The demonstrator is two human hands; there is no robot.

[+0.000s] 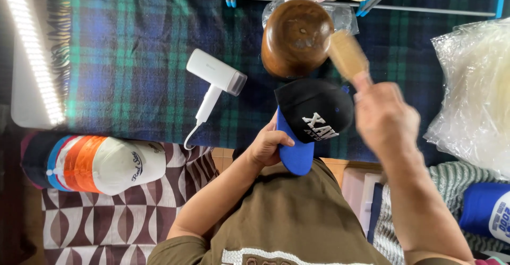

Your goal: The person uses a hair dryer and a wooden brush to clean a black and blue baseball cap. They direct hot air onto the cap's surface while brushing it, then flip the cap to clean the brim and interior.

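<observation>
Black with a blue brim, one cap (314, 111) sits in the left hand (267, 145), whose fingers curl shut around the brim from below, holding it just above the edge of the plaid-covered tabletop (133, 57). The right hand (383, 117) is closed around the handle of one wooden brush (348, 56), raised over the cap and blurred. One round wooden hat block (295, 37) stands on the tabletop just beyond the cap, with clear plastic under it. One white handheld steamer (215, 81) lies to the left, its cord trailing off the edge. A stack of caps (93, 163) lies on a patterned cloth at lower left; I count about four. One clear plastic bag (475, 92) fills the right side.
</observation>
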